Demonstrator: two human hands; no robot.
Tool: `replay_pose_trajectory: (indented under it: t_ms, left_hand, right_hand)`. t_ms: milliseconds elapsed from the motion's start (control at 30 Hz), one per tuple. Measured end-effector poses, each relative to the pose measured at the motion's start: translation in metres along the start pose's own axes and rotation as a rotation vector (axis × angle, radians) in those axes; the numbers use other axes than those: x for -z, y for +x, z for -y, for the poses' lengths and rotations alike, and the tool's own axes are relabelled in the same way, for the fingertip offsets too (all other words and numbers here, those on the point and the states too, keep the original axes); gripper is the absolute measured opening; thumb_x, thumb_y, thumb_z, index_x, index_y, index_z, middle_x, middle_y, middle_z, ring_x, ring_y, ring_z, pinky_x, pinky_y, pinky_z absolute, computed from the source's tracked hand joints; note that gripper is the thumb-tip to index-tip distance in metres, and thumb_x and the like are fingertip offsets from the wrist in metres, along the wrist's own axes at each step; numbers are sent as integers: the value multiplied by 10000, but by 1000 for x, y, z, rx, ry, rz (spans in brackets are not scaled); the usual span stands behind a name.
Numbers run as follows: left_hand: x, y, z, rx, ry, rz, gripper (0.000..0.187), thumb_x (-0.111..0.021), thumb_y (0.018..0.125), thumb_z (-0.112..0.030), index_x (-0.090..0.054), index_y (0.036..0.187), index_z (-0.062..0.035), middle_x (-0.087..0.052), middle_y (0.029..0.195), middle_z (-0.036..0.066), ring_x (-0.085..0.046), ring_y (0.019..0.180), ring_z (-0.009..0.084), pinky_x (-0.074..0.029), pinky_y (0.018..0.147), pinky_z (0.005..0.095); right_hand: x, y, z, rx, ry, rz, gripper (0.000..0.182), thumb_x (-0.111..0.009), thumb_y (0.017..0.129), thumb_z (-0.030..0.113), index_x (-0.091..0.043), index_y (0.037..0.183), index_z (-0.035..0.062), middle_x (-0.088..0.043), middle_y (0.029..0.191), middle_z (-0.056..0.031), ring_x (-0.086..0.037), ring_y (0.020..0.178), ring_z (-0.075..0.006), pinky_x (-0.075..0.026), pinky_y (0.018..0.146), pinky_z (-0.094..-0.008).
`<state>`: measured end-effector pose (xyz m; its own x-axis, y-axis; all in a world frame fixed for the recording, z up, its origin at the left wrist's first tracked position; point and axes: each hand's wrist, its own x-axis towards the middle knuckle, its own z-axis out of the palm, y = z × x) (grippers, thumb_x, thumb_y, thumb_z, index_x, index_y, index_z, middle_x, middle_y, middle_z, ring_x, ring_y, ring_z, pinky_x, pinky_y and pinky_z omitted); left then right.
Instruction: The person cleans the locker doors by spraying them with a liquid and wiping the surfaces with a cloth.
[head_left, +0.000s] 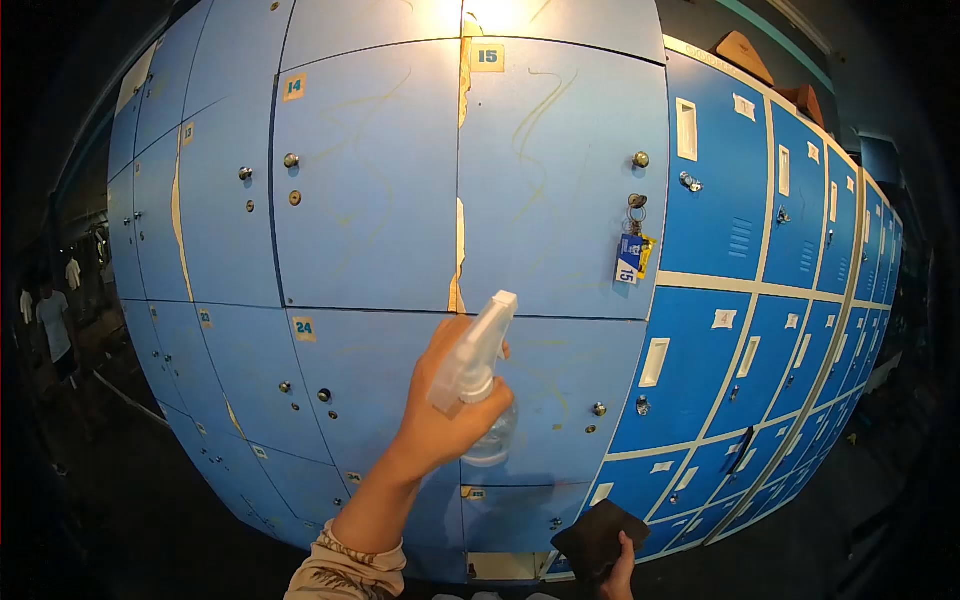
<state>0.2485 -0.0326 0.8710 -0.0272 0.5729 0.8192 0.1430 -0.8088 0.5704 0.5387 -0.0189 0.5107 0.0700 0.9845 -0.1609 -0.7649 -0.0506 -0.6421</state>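
Note:
A clear spray bottle [490,445] with a whitish trigger head stands upright in my left hand [440,410], whose fingers are wrapped round its neck. Its nozzle points toward the blue locker door marked 15 [560,230], which carries faint yellowish smears. Low in the view, my right hand [620,575] grips a dark flat piece [598,540] that looks like a folded cloth, its thumb on top. From a lock on door 15 hangs a key ring with a blue number tag [628,258].
Blue locker doors with round knobs surround me, such as door 14 [365,200]. Chipped edging [459,250] runs between doors 14 and 15. A brighter blue locker bank [715,230] with pale frames stands on the right, with a brown object [745,58] on top.

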Motion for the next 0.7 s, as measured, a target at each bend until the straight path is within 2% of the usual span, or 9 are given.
replay_pose_trajectory:
  t_ms: [133, 200, 233, 300, 400, 500, 633, 700]
  left_hand:
    - [-5, 0, 3, -89, 129, 53, 303, -624, 707, -15, -583, 1007, -10, -529, 900, 82, -488, 825, 206, -423, 720, 336]
    - [-6, 0, 2, -119, 177, 51, 308, -622, 705, -7, -582, 1011, -10, -528, 907, 79, -482, 837, 203, -423, 720, 333]
    - [-6, 1, 2, -135, 201, 52, 311, -621, 704, -3, -581, 1013, -10, -527, 910, 77, -479, 842, 202, -423, 720, 331]
    - [-1, -4, 12, -86, 141, -25, 313, -616, 701, 5, -580, 1011, -9, -529, 913, 78, -471, 848, 213, -418, 730, 333]
    - [-2, -7, 11, -26, 79, -89, 312, -610, 698, 17, -578, 1007, -8, -526, 914, 75, -462, 851, 216, -412, 736, 334]
    - [-5, -14, 23, -57, 101, -55, 304, -611, 699, 11, -577, 1000, -8, -523, 913, 72, -460, 855, 211, -410, 728, 337]
    - [-9, -25, 27, -29, 235, 33, 289, -616, 703, -11, -578, 990, -10, -521, 906, 75, -468, 844, 217, -410, 714, 348]
    - [-13, -27, 33, 31, 102, 1, 290, -622, 701, -23, -584, 988, -10, -517, 893, 77, -475, 840, 223, -414, 724, 349]
  right_hand:
    - [8, 7, -4, -66, 20, -22, 571, -534, 920, 436, -496, 1343, 54, -584, 1295, -152, -583, 1165, -354, -467, 1008, -507]
    - [3, 2, -2, -141, 71, -33, 584, -527, 916, 461, -499, 1341, 63, -577, 1305, -151, -580, 1167, -356, -468, 1007, -508]
    - [7, 7, -6, -159, 72, -67, 582, -561, 903, 457, -521, 1323, 55, -595, 1272, -155, -594, 1140, -357, -483, 989, -508]
    - [21, 19, -16, -189, 77, -139, 580, -629, 878, 448, -565, 1286, 41, -632, 1206, -164, -621, 1086, -361, -512, 953, -508]
    - [10, 9, -7, -195, 88, -162, 611, -594, 903, 478, -529, 1329, 44, -606, 1251, -157, -602, 1122, -343, -497, 975, -498]
    - [6, 5, 5, 14, 177, 50, 634, -513, 911, 517, -485, 1362, 72, -548, 1345, -148, -546, 1211, -359, -448, 1026, -513]
    - [-12, 7, 32, 142, 316, 100, 698, -490, 909, 584, -456, 1392, 81, -508, 1388, -146, -497, 1264, -359, -408, 1060, -525]
    - [-40, 7, 56, 223, 317, 151, 707, -484, 913, 596, -446, 1406, 91, -494, 1401, -142, -484, 1276, -353, -389, 1076, -525]
